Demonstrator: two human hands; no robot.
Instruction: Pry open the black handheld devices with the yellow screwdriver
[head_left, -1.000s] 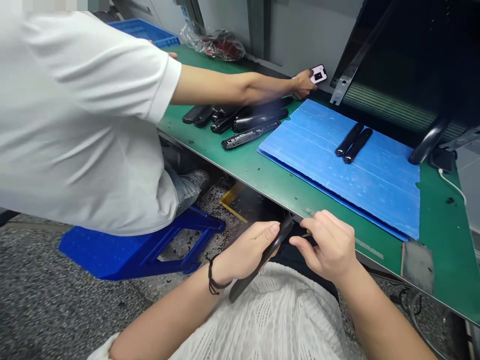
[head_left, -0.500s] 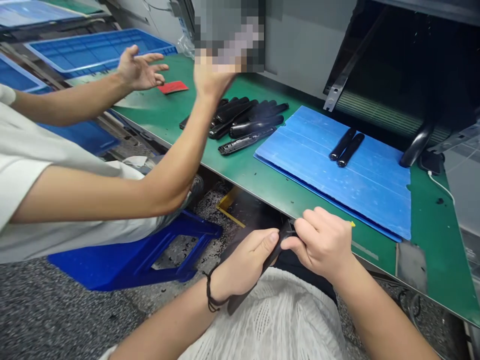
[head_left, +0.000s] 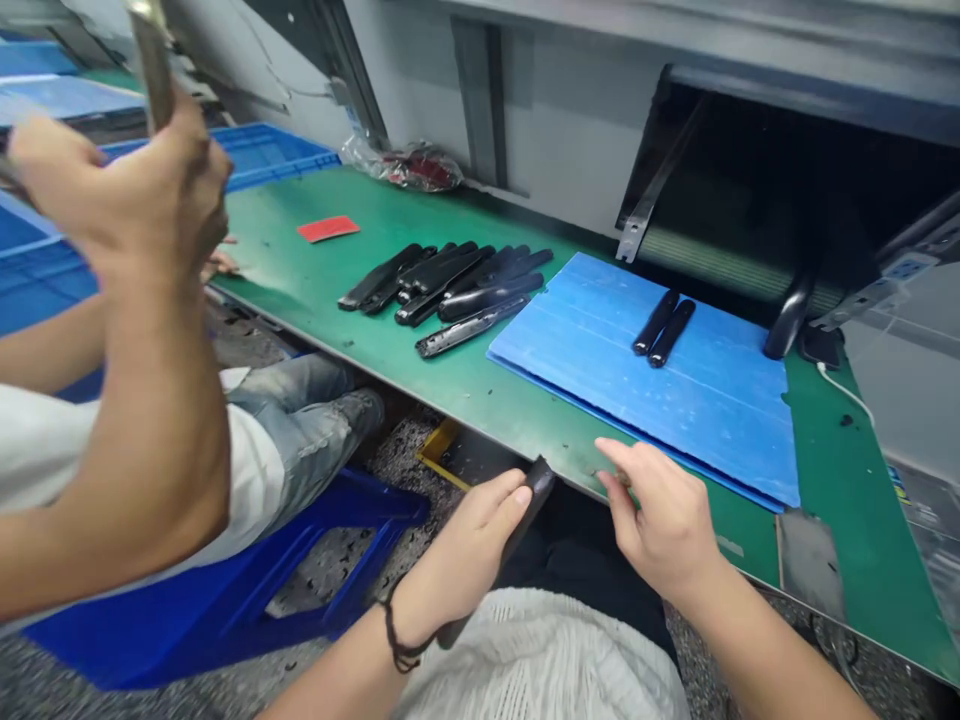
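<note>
My left hand point(head_left: 472, 545) is closed around a long black plastic piece point(head_left: 538, 480), slanted above my lap. Its far end sticks out past my thumb; most of its length is under my palm. My right hand point(head_left: 664, 515) is held to the right of that piece, apart from it, near the table's front edge. Its fingers are curled, with thumb and forefinger close together at the tip. Something small shows between them, too small to name. Two similar black pieces point(head_left: 664, 328) lie side by side on the blue plastic sheet point(head_left: 570, 340).
More black pieces point(head_left: 457, 285) lie heaped on the green table point(head_left: 360, 345), left of the sheet. A red card point(head_left: 328, 229) lies beyond. On my left, a co-worker's raised hand point(head_left: 154, 190) holds a flat object. A grey plate point(head_left: 810, 560) lies at the front right; a blue stool point(head_left: 225, 620) stands below.
My right hand has drawn away from the black piece's end to the right. The co-worker's raised hand has moved left, closer to me. My view has shifted slightly.
</note>
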